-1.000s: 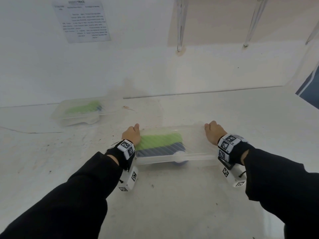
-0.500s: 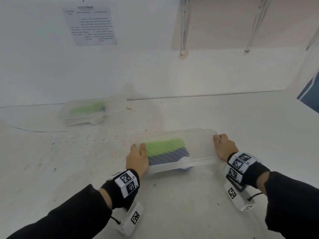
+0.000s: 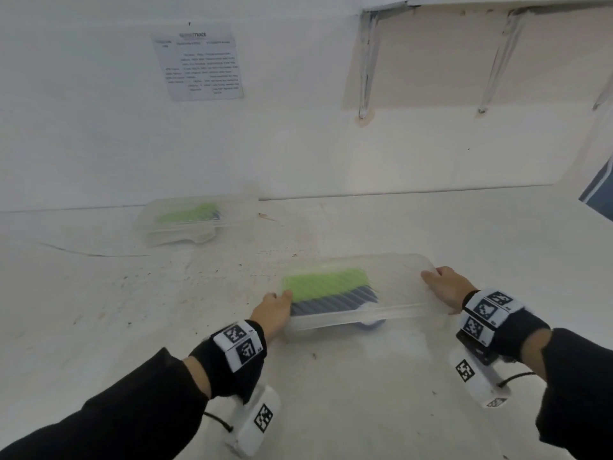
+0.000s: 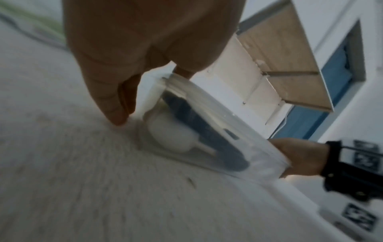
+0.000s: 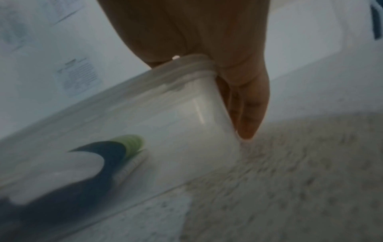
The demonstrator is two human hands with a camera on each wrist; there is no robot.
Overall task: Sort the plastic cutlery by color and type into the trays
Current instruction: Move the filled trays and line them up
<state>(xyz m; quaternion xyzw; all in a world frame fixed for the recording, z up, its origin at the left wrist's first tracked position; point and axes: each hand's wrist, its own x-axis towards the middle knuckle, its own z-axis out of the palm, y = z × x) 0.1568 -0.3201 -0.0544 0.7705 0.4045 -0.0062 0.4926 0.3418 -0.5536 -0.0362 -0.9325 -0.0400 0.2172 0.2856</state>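
Observation:
A clear plastic tray [image 3: 403,277] sits low at the table's middle. It holds a row of green cutlery [image 3: 326,283], a row of dark blue cutlery [image 3: 331,304] and a white spoon [image 3: 372,322]. My left hand [image 3: 274,308] grips its left end and my right hand [image 3: 444,287] grips its right end. In the left wrist view my fingers [image 4: 107,98] curl down beside the tray [image 4: 217,124], with the white spoon [image 4: 172,135] behind its wall. The right wrist view shows my fingers [image 5: 248,114] wrapped round the tray's corner [image 5: 196,106]. I cannot tell whether the tray rests on the table.
A second clear tray [image 3: 232,212] with green cutlery [image 3: 189,214] stands at the back left against the white wall. The white table [image 3: 166,310] is scuffed and speckled. A paper sheet [image 3: 199,64] hangs on the wall; shelf brackets [image 3: 366,61] are at the upper right.
The tray has come nearer to me, away from the back-left tray, with both hands still on its ends. My left hand has shifted from its top down onto its end.

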